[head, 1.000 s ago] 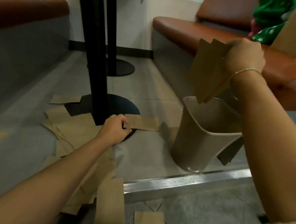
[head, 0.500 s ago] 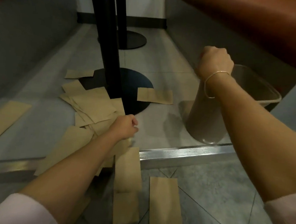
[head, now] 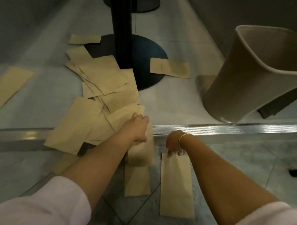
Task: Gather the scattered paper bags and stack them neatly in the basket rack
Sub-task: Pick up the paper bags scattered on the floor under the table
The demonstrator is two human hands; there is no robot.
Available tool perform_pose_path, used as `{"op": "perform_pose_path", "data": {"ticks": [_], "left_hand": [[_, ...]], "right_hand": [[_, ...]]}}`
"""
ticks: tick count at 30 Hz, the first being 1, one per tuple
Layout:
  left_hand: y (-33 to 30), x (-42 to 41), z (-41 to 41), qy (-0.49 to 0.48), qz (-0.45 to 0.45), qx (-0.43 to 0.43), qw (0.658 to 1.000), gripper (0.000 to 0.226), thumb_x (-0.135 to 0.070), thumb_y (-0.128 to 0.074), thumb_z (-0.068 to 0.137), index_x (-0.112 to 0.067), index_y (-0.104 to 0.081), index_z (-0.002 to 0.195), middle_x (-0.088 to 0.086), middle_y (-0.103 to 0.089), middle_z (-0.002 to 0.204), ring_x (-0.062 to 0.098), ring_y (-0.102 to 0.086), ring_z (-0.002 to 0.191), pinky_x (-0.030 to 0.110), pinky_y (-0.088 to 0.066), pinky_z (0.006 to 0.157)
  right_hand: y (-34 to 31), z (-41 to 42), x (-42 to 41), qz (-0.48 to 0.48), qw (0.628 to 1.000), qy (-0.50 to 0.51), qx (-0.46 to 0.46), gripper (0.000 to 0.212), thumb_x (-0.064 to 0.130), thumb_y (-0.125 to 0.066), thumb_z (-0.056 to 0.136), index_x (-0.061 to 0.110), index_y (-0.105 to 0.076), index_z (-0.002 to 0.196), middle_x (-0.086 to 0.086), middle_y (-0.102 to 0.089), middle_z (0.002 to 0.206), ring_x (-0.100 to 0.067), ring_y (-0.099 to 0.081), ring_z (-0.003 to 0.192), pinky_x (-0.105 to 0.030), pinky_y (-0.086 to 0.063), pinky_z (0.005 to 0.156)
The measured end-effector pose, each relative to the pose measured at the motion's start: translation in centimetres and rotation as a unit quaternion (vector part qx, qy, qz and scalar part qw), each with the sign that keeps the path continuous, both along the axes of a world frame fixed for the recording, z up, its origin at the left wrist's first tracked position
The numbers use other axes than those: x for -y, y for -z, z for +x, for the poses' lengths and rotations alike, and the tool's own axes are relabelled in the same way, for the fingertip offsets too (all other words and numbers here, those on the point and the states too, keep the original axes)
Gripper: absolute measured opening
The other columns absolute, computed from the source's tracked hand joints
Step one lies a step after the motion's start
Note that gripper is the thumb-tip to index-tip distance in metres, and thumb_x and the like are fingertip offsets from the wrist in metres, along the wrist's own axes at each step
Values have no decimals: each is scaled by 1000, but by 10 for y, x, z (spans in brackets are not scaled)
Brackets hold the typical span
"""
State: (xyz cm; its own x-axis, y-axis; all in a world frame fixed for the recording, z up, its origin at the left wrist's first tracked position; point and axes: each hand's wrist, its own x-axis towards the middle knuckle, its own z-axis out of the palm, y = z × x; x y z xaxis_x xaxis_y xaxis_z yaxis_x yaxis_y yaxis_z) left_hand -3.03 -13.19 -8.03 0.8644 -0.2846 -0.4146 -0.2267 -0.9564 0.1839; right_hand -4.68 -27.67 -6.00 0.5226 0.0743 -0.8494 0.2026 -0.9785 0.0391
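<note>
Several flat brown paper bags lie scattered on the floor, most in a loose pile (head: 100,84) beside the black table base. My left hand (head: 138,127) lies on the near end of that pile at the metal step, fingers curled on a paper bag (head: 141,155). My right hand (head: 174,144) hangs just right of it, holding nothing, its fingertips touching the top edge of another bag (head: 176,186) on the lower floor. The beige basket (head: 234,83) stands tilted at the right, its inside hidden. One bag (head: 170,68) rests on the base's edge.
A black table post (head: 122,22) rises from a round base (head: 148,52), with a second base (head: 145,1) behind. A metal step edge (head: 231,128) crosses the floor. Single bags lie at the far left (head: 7,86) and at the back (head: 84,39). A dark bench wall borders the right.
My right hand no longer holds the bundle of bags and has come down from the basket to the floor. My left hand drew back from the bag by the base to the pile's near end.
</note>
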Motion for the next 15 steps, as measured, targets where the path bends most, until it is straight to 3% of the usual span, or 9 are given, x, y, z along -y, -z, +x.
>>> {"op": "perform_pose_path", "data": {"ticks": [2,4,10,15], "left_hand": [[4,-2,2,15,1,5,1000,75,-33,-75,75,-14,-35,136,8,-39,136,27,-28,128,38,-40,100],[6,-2,3,20,0,12,1000,75,-30,-77,74,-14,-37,135,8,-39,135,26,-29,127,38,-41,99],[12,-5,6,28,8,16,999,71,-27,-81,70,-14,-41,127,7,-45,128,24,-36,121,34,-41,92],[7,-7,10,4,-2,-2,1000,57,-25,-79,73,-22,-46,119,8,-47,120,24,-49,106,31,-42,82]], "right_hand": [[28,-16,6,-21,999,-20,21,49,31,-67,84,6,-56,124,-10,-62,117,-23,-59,110,-31,-45,89],[54,-30,14,-13,998,18,55,65,26,-72,79,11,-45,136,-10,-50,135,-27,-47,126,-35,-41,102],[98,-55,30,35,981,123,149,89,22,-79,71,19,-26,143,-11,-28,144,-30,-32,133,-40,-38,107],[107,-48,36,24,978,138,158,100,29,-85,62,18,-26,142,-8,-33,143,-28,-38,130,-39,-39,105]]}}
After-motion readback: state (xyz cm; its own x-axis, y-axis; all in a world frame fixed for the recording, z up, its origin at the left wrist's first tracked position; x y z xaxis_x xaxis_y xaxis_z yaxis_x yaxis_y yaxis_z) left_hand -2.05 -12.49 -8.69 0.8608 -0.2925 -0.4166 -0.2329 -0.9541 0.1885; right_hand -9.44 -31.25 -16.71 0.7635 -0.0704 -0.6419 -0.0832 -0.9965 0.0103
